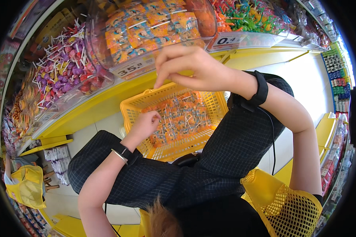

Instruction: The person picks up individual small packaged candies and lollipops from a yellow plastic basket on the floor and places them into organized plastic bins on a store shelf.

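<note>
A yellow plastic basket [173, 158] stands on the floor between my knees. Inside it lie many lollipops [185, 117] in orange and blue wrappers with white sticks. My left hand [145, 124] reaches over the basket's left side, its fingers curled; whether something is pinched at the fingertips cannot be made out. Higher up, my right hand [190, 69] hangs bent at the wrist before a clear plastic bin [102, 51], fingers loosely curled and apart, with nothing visible in them. Similar wrapped lollipops [148, 25] fill that bin.
Left of the bin are purple and red lollipops [65, 68]; to its right, green and orange candies [252, 17]. Price tags [133, 68] line the front above a yellow shelf edge [86, 109]. Another person in a yellow vest [26, 186] is at the lower left.
</note>
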Tool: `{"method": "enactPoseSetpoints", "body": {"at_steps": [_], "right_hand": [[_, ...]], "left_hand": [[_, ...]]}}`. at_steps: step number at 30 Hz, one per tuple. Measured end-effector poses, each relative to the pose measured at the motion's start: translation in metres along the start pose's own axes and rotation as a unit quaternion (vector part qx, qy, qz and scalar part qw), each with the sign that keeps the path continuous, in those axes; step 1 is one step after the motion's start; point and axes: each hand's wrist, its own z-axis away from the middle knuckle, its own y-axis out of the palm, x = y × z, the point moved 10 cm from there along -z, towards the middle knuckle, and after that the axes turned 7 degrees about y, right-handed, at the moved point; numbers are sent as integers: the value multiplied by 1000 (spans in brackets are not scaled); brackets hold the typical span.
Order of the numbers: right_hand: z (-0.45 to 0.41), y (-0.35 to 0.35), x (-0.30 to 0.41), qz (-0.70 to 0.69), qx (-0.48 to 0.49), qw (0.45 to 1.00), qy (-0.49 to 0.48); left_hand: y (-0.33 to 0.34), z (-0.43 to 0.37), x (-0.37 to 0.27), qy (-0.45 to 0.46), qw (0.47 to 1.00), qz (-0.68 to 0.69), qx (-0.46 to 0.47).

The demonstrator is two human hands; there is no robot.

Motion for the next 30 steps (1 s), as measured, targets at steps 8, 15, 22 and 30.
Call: {"method": "enactPoseSetpoints", "body": {"at_steps": [8,15,22,30], "right_hand": [[93,54,-62,-69,225,957,169],[133,71,-79,9,292,917,271],[138,84,-88,48,322,900,290],[147,85,-103,50,296,910,287]], "left_hand": [[96,19,127,-164,984,2,71],[212,-19,193,-145,976,-85,138],[278,-45,184,-126,979,-64,145],[266,-50,188,-159,950,-195,185]]}}
